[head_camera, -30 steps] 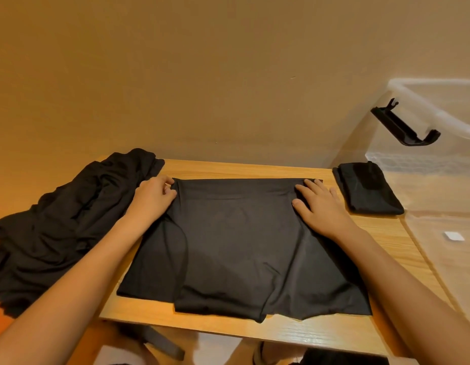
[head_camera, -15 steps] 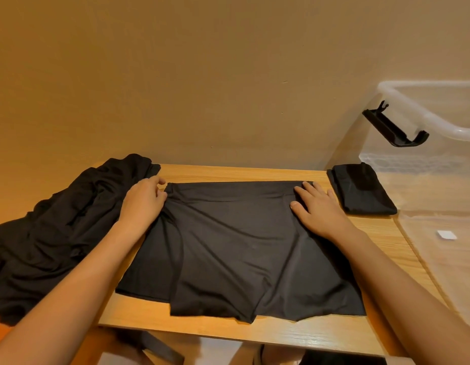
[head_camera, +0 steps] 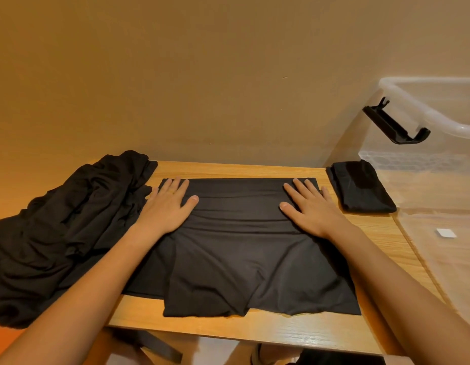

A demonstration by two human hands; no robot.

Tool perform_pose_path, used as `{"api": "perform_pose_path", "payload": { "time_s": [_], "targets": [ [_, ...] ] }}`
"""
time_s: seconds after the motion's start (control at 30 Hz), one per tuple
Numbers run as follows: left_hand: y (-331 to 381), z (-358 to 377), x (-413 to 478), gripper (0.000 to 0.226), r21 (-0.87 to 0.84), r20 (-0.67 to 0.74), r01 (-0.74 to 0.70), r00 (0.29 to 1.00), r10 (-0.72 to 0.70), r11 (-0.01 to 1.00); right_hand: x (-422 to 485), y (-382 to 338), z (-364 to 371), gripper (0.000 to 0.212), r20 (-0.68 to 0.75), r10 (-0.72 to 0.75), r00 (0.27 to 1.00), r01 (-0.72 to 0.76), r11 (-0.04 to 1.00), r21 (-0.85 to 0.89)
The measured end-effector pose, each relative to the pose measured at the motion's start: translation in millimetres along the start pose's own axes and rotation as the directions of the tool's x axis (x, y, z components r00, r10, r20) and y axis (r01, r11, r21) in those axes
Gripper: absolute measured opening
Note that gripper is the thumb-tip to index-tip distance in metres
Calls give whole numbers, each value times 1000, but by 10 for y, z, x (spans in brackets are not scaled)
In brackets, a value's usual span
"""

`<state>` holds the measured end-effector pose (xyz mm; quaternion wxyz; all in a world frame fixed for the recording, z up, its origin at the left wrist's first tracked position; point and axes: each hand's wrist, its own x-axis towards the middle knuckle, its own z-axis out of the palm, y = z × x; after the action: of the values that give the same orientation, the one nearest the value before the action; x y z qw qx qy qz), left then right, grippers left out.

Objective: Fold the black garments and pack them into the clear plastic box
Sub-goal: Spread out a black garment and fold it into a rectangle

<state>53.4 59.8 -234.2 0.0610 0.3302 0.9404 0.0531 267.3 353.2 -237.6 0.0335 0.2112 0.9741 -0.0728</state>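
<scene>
Both hands, the left hand [head_camera: 168, 204] and right hand [head_camera: 311, 206], press flat with fingers spread on a black garment [head_camera: 244, 248] laid on the counter [head_camera: 255, 330], apparently smoothing it for folding; one folded piece [head_camera: 360, 188] waits beside the clear plastic box [head_camera: 439, 159]; an unfolded heap [head_camera: 65, 227] lies left.

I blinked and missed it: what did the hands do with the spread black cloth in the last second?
The left hand, curled on the far left corner of the spread black garment before, let go and now lies flat on it, fingers straight. The right hand stayed flat near the far right corner. The crumpled black garment pile, small folded black garment and clear plastic box stayed put.
</scene>
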Motion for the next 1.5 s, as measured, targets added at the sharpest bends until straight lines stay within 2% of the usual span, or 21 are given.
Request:
{"api": "perform_pose_path", "payload": {
  "time_s": [0.1,0.2,0.3,0.4,0.57,0.67,0.77,0.83,0.9,0.97,1.0,1.07,1.13,1.23,1.5],
  "targets": [
    [10,-45,-77,68,-7,-34,-14,999,14,1000,-43,95,-55,71,-10,7,1000,-8,1000,-28],
    [191,-95,-323,66,-56,-132,-104,987,96,993,-158,-6,-106,71,-100,-51,994,51,999,-8],
    [364,-89,-634,72,-148,-45,-175,984,171,973,-370,-275,-101,73,-88,-165,982,172,982,77],
    [299,39,-757,78,-56,66,-157,985,160,986,-530,-423,16,81,-2,-209,978,209,975,75],
    [76,65,-789,74,-16,49,-113,992,114,993,-582,-259,74,82,33,-157,987,156,987,33],
    [-33,70,-807,71,-50,32,-71,997,73,996,-603,-141,68,79,33,-132,991,131,991,27],
    [1,15,-870,65,-133,-28,-98,995,95,986,-675,-110,47,76,-17,-156,988,157,984,81],
    [105,-57,-1013,60,-200,-130,-185,978,161,962,-769,-129,16,74,-105,-214,971,229,959,166],
    [176,-127,-1178,53,-222,-245,-253,949,197,942,-868,-165,6,68,-136,-248,959,274,936,220],
    [156,-154,-1280,43,-186,-293,-215,944,155,959,-935,-179,39,63,-121,-253,960,274,938,211],
    [109,-144,-1300,45,-176,-274,-172,954,120,969,-950,-173,54,64,-98,-247,964,262,945,196],
    [-11,-79,-1305,68,-130,-150,-111,984,91,985,-959,-162,74,70,-15,-236,972,236,963,133],
    [-136,24,-1292,87,-66,-27,-119,993,117,991,-957,-154,93,73,36,-233,972,231,971,64],
    [-224,90,-1294,90,-47,32,-117,992,118,992,-1001,-125,98,75,51,-236,970,234,971,37],
    [-278,107,-1351,85,-28,10,-89,996,89,996,-1209,87,88,80,16,-174,985,172,980,98]
  ]
}}
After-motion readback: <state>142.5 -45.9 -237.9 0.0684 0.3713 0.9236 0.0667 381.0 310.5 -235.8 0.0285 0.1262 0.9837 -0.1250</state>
